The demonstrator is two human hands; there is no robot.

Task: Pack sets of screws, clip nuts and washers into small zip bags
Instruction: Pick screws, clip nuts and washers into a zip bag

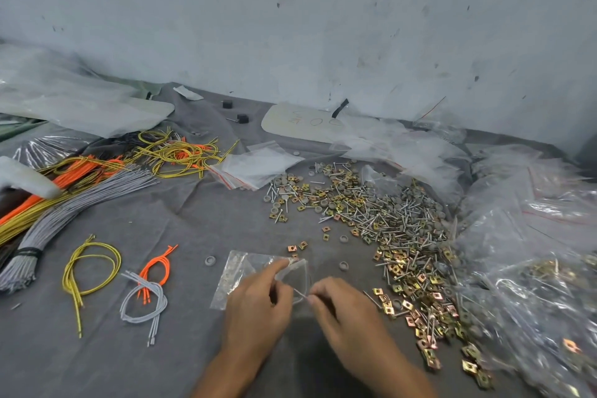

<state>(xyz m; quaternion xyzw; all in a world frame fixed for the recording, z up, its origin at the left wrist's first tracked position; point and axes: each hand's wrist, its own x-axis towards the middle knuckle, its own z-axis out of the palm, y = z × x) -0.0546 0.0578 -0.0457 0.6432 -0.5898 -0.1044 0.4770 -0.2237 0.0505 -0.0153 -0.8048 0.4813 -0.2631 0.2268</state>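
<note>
Lying far left: a tied grey wire bundle [48,220] beside orange and yellow wires [64,171], all on the cloth-covered bench [161,365].
Loose wire sets: a yellow loop [93,268], then an orange set [158,268] and a grey loop [145,300] that touch each other.
Empty bags: a stack of zip bags [255,165] farther back, between the tangled wires and the hardware.
Stray washer: one grey washer [210,260] just left of the held bag.
Small zip bag: the small zip bag [245,271] lies near the front centre of the bench, its mouth lifted open.
Left hand: the left hand [258,304] pinches the bag's rim with thumb and forefinger, holding the mouth wide.
Clip nuts: two clip nuts [292,248] sit just behind the bag.
Right hand: the right hand [342,307] pinches what looks like a thin screw [298,292] at the bag's mouth, just beside the left hand.
Hardware pile: a mixed pile [387,220] of screws, clip nuts and washers spreads from behind the hands round to the right.
Far right: crumpled large clear bags [533,268], some holding more hardware.
</note>
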